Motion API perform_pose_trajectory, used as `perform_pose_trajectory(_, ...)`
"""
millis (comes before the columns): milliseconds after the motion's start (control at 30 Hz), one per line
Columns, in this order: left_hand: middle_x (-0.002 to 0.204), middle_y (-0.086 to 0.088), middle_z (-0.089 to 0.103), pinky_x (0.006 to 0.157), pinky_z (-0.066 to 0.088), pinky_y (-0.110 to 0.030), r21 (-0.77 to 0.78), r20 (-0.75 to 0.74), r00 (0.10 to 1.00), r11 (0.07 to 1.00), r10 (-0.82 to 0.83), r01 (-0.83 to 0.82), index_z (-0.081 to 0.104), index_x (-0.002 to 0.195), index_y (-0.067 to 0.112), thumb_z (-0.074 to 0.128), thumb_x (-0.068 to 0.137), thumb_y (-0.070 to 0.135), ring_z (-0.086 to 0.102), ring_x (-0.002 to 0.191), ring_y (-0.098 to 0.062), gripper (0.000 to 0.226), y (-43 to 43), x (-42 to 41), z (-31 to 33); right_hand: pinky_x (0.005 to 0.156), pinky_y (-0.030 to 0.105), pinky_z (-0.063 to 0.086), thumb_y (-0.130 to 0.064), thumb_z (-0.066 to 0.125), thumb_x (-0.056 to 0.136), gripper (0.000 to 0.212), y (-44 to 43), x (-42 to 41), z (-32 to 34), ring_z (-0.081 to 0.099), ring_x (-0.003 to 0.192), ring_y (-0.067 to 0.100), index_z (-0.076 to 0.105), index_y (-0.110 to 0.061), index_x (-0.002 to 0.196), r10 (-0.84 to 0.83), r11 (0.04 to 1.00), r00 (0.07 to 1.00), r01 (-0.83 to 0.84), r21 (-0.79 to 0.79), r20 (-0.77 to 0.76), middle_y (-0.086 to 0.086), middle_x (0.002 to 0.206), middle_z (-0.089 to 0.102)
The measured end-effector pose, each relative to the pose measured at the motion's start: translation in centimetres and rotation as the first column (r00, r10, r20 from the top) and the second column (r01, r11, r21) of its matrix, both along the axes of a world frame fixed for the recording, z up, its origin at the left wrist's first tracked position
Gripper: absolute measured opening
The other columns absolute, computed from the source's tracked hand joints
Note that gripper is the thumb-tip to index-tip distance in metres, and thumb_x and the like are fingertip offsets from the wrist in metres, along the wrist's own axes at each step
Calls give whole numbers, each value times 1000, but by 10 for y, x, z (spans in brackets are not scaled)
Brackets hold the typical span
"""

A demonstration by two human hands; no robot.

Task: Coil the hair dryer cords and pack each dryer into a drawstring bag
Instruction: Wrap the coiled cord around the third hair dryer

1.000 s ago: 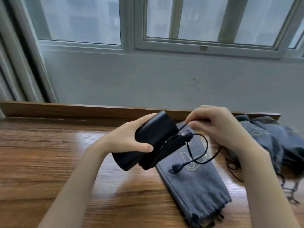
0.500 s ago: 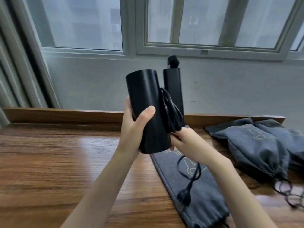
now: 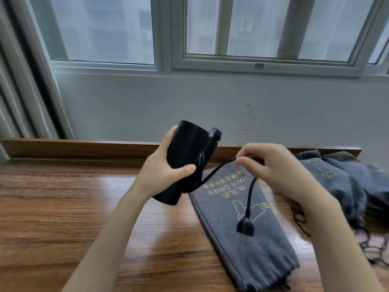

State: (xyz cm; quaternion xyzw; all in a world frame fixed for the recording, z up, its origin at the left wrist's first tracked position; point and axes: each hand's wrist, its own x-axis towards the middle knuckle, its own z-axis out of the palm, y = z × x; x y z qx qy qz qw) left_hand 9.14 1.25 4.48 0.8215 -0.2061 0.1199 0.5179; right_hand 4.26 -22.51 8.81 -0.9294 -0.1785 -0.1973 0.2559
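Note:
My left hand [image 3: 166,171] grips a black folded hair dryer [image 3: 185,157], tilted, above the wooden table [image 3: 63,207]. Part of its black cord [image 3: 212,174] is wound around the body. My right hand [image 3: 271,167] pinches the free stretch of cord to the right of the dryer. The plug [image 3: 245,224] hangs down from that hand over a flat grey drawstring bag [image 3: 252,239] printed "HAIR DRIER". The bag lies on the table below both hands, with its gathered mouth toward me.
More grey drawstring bags [image 3: 345,182] are heaped at the right, with loose black drawstrings [image 3: 299,218] trailing on the table. A raised wooden ledge [image 3: 73,146] runs along the table's far edge under a grey wall and windows.
The dryer has come down from upright at window height and tilted. My right hand has moved right, pulling a stretch of cord out from the dryer, and the plug now dangles from it.

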Motion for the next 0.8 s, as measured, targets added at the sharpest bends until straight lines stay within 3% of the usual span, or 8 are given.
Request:
perform_pose_trajectory(67,119,32,53,87,42,-12,-43,-79,986,988,-150,147,30,127,60,72,53,47,53,110,8,86,-5,-3,-2,56,22,40,-38,59,85,12,-2,0,0,55,62,3,61,-34,73,-119,992,985,123,-23,127,-14,61,62)
perform_pose_trajectory(167,117,28,58,80,45,-6,-127,-122,955,959,-269,254,35,130,50,73,54,41,56,107,6,85,-14,-6,-2,57,24,42,-36,61,85,11,-9,4,-4,57,64,7,63,-36,75,-174,985,970,169,43,168,-13,62,64)
perform_pose_trajectory(300,115,25,60,79,46,-7,-177,-127,951,950,-283,259,35,133,45,72,54,41,58,105,4,87,-14,-6,-1,60,30,44,-30,63,84,14,-13,6,-5,53,54,4,62,-34,71,-138,977,979,110,182,152,-21,54,58)
perform_pose_trajectory(467,111,25,62,76,48,-9,-160,-167,931,941,-325,299,39,130,48,72,56,40,60,102,3,81,-7,-7,-2,67,36,49,-30,73,74,7,-9,4,-2,59,71,12,68,-28,70,-174,969,953,121,214,247,-8,70,61)
perform_pose_trajectory(533,112,22,63,76,51,-15,-116,-235,888,919,-395,378,40,126,52,73,57,39,62,102,-2,77,-6,-7,-3,65,35,47,-32,74,72,8,-10,5,-2,58,71,12,68,-28,70,-184,972,942,133,193,279,-7,69,59)
perform_pose_trajectory(633,116,5,64,82,53,-28,-88,-330,809,868,-488,488,47,125,45,71,60,39,63,104,-15,70,-4,-7,-6,66,36,45,-33,71,77,6,-14,7,-4,57,72,15,69,-28,74,-150,979,951,104,178,269,-6,72,58)
perform_pose_trajectory(800,111,-5,66,76,52,-29,-287,-293,716,773,-633,566,56,121,24,72,60,35,64,97,-21,64,8,-7,-7,69,28,44,-27,64,84,8,-20,16,-11,59,74,14,69,-29,77,-65,972,981,21,234,183,-6,75,63)
